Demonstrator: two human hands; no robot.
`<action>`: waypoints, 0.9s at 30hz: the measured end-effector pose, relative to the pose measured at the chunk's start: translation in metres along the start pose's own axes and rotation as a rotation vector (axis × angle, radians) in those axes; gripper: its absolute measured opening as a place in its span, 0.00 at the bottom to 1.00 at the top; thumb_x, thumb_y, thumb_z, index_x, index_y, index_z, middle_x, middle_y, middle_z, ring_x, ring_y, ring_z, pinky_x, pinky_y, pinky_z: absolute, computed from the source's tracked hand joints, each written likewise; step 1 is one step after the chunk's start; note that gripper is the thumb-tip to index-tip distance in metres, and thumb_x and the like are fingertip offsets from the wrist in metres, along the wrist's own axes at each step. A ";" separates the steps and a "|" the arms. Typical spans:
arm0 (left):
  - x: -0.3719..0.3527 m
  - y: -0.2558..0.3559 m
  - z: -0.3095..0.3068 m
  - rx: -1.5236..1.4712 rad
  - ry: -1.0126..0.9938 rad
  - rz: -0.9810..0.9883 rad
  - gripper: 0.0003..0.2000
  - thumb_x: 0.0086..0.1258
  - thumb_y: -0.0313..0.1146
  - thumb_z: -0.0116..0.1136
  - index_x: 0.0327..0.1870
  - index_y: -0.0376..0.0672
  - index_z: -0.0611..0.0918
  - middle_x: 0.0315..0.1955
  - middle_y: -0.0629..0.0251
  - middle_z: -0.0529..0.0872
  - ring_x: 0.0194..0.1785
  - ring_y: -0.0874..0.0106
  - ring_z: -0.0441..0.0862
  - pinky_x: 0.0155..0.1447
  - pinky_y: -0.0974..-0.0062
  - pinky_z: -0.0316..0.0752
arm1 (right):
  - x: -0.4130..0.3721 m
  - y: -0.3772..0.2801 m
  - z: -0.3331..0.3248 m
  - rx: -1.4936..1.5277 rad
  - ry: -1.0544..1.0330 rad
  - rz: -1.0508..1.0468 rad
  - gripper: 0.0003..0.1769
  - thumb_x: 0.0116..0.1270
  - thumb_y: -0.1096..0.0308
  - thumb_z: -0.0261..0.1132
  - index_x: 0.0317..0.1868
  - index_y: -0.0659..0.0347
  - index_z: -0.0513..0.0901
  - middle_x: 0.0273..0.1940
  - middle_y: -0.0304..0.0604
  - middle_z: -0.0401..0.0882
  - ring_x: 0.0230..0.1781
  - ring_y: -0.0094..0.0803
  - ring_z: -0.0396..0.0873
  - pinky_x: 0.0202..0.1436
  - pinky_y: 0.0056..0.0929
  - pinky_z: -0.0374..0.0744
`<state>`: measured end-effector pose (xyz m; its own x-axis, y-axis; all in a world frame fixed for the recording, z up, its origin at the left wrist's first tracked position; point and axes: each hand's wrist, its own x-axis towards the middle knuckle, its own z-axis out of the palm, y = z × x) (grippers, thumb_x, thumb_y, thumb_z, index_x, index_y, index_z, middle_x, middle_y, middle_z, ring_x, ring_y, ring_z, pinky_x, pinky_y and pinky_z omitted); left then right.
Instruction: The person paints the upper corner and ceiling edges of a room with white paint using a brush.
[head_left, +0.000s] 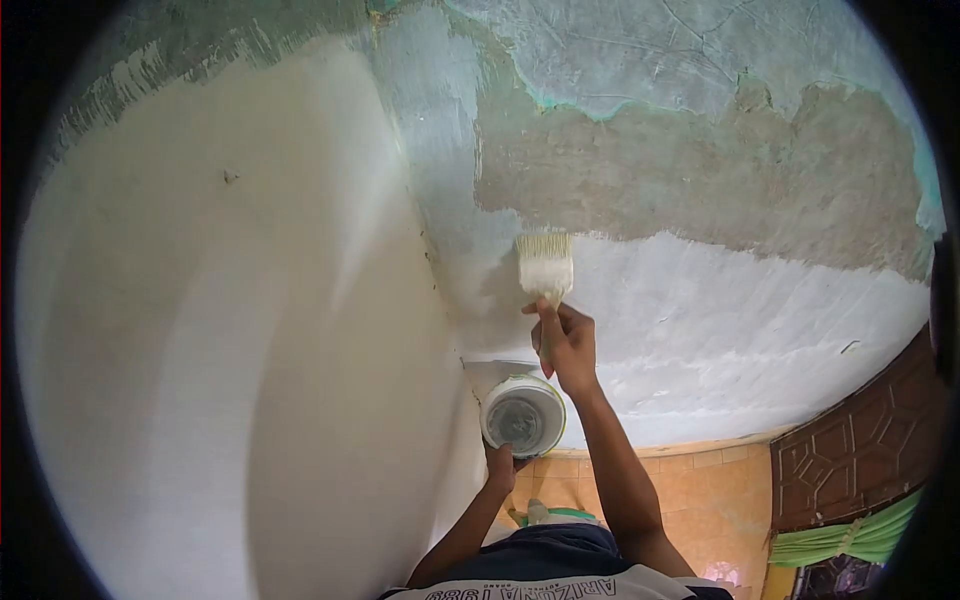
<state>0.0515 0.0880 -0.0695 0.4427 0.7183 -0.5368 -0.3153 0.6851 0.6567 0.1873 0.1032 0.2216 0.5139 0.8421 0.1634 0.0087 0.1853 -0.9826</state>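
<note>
My right hand (pixel 565 345) is closed round the handle of a wide paintbrush (pixel 546 268). The brush points up, its pale bristles against the wall at the border between white paint (pixel 700 330) and bare grey-brown plaster (pixel 640 170). Lower and to the left, my left hand (pixel 503 462) grips the near rim of a round white bucket (pixel 551 400), with the thumb over the edge. The bucket's mouth faces me, and greyish-white contents show inside. Most of my left fingers are hidden beneath the bucket.
A white-painted wall (pixel 200 330) fills the left side and meets the other wall at a corner. Orange floor tiles (pixel 690 505) lie below. On the right are a brown carved wooden door (pixel 850 440) and a green curtain (pixel 845 540).
</note>
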 end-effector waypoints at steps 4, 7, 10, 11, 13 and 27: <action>0.009 -0.008 -0.007 0.023 -0.019 0.028 0.32 0.72 0.18 0.44 0.74 0.61 0.57 0.69 0.56 0.67 0.65 0.52 0.78 0.55 0.44 0.88 | -0.005 0.035 -0.006 -0.145 0.136 -0.181 0.23 0.81 0.55 0.56 0.39 0.68 0.83 0.15 0.31 0.67 0.15 0.14 0.62 0.20 0.23 0.61; 0.004 -0.005 -0.002 0.011 -0.018 0.002 0.33 0.70 0.17 0.45 0.74 0.59 0.58 0.69 0.55 0.67 0.65 0.52 0.78 0.54 0.46 0.88 | -0.011 0.023 -0.011 -0.152 0.186 -0.239 0.25 0.81 0.53 0.56 0.37 0.69 0.83 0.14 0.31 0.66 0.15 0.14 0.62 0.20 0.23 0.61; 0.006 -0.005 -0.006 0.009 -0.059 -0.014 0.32 0.70 0.18 0.45 0.74 0.58 0.58 0.68 0.56 0.68 0.63 0.53 0.79 0.53 0.48 0.89 | -0.002 -0.008 -0.011 -0.187 0.174 -0.261 0.27 0.81 0.52 0.56 0.34 0.69 0.84 0.12 0.33 0.67 0.15 0.15 0.65 0.20 0.22 0.63; 0.006 -0.005 -0.008 0.028 -0.066 -0.020 0.32 0.70 0.18 0.45 0.74 0.58 0.58 0.68 0.56 0.68 0.63 0.53 0.79 0.53 0.48 0.89 | 0.003 -0.019 -0.008 -0.235 0.182 -0.239 0.29 0.81 0.50 0.57 0.32 0.69 0.84 0.12 0.36 0.71 0.12 0.16 0.67 0.18 0.23 0.64; 0.005 0.000 -0.005 0.012 -0.084 0.021 0.31 0.70 0.19 0.45 0.73 0.58 0.59 0.66 0.56 0.70 0.62 0.53 0.81 0.50 0.52 0.90 | 0.015 -0.020 -0.005 -0.263 0.198 -0.198 0.29 0.80 0.49 0.57 0.31 0.69 0.85 0.12 0.37 0.72 0.10 0.18 0.67 0.16 0.24 0.64; -0.007 0.017 0.008 0.041 -0.039 0.042 0.32 0.70 0.20 0.44 0.74 0.60 0.59 0.68 0.55 0.68 0.62 0.51 0.80 0.51 0.51 0.90 | -0.019 0.014 -0.001 -0.046 0.183 0.082 0.28 0.78 0.47 0.59 0.41 0.70 0.84 0.15 0.41 0.76 0.10 0.22 0.70 0.15 0.25 0.66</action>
<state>0.0495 0.0935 -0.0507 0.4622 0.7405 -0.4880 -0.3002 0.6484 0.6996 0.1787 0.0895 0.2045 0.6615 0.7468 0.0684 -0.0026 0.0934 -0.9956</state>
